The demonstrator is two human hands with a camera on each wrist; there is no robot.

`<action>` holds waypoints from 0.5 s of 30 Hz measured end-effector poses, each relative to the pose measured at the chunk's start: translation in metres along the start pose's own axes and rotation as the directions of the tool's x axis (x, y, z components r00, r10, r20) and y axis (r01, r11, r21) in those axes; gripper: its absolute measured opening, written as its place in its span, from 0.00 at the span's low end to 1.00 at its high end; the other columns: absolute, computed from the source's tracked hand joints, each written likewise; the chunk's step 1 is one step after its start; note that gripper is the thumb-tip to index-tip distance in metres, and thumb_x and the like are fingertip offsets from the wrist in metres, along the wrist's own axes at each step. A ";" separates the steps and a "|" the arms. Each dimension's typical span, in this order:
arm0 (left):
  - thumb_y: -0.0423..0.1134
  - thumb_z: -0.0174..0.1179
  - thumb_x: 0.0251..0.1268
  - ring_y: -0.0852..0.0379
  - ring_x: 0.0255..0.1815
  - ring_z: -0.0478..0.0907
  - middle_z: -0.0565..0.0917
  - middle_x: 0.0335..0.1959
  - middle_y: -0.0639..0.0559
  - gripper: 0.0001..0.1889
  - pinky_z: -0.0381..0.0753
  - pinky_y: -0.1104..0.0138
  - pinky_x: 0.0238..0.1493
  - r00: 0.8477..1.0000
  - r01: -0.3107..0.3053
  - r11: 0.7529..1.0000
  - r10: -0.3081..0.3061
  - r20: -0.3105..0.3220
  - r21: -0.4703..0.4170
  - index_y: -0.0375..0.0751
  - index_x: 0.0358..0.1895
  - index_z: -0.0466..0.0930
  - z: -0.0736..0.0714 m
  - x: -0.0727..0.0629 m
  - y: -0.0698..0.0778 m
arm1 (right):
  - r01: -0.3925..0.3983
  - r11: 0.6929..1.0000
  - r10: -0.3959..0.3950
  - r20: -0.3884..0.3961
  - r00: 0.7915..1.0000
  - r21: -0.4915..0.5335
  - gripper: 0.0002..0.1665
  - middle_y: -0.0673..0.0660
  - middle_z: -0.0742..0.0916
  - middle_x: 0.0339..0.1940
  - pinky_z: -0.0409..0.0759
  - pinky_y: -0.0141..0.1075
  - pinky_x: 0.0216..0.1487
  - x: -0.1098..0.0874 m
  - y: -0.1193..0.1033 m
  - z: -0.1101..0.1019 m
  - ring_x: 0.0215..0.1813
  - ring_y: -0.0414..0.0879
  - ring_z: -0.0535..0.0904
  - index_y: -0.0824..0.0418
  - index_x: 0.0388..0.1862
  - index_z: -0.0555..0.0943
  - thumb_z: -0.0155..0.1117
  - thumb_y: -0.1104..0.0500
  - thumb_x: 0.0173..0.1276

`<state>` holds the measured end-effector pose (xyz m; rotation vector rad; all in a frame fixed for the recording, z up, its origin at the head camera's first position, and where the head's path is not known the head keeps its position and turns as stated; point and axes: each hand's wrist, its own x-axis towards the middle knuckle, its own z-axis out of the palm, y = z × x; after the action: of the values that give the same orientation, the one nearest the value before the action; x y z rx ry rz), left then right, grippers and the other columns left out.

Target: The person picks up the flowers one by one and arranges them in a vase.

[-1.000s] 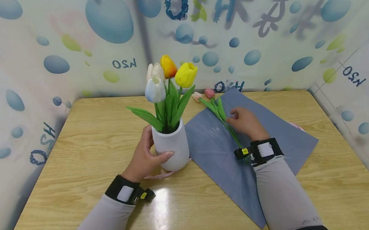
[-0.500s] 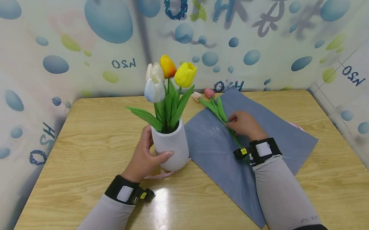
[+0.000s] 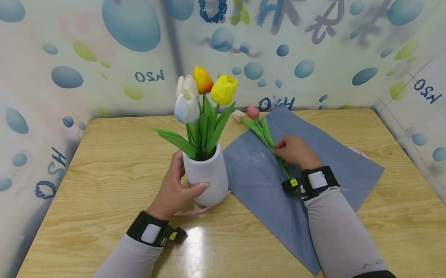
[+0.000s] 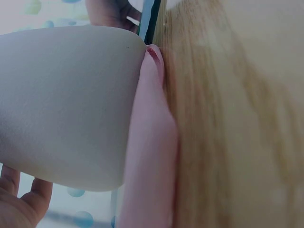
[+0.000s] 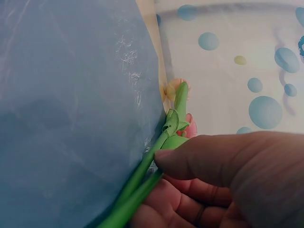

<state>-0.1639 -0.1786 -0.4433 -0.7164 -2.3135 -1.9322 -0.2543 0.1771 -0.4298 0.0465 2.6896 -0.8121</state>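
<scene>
My left hand grips a white vase, thumb across its front and fingers round its far left side. In the vase stand artificial tulips with white, pale blue, orange and yellow heads. Farther right, my right hand pinches a green tulip stem between thumb and fingers. Two stems run side by side there; whether both are held I cannot tell. Their heads, one pale pink and one pink, point toward the back. These tulips lie on a blue-grey wrapping sheet.
A pink ribbon lies on the wooden table against the vase's base. Another bit of pink shows at the sheet's right edge. Patterned curtains hang behind the table and along its sides.
My right hand has moved slightly down along the tulip stems, and its fingers have closed onto a stem. The left hand and vase have stayed in place.
</scene>
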 end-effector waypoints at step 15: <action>0.29 0.72 0.58 0.56 0.72 0.69 0.70 0.72 0.49 0.47 0.64 0.41 0.75 1.000 0.026 1.000 -0.026 0.003 -0.004 0.50 0.79 0.56 0.000 0.000 0.001 | -0.006 1.000 0.006 -0.007 1.000 0.002 0.18 0.64 0.86 0.48 0.82 0.41 0.39 0.003 0.001 0.003 0.37 0.51 0.85 0.68 0.54 0.83 0.59 0.55 0.77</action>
<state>-0.1634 -0.1788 -0.4423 -0.6932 -2.3334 -1.9481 -0.2563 0.1760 -0.4339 0.0578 2.6944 -0.8149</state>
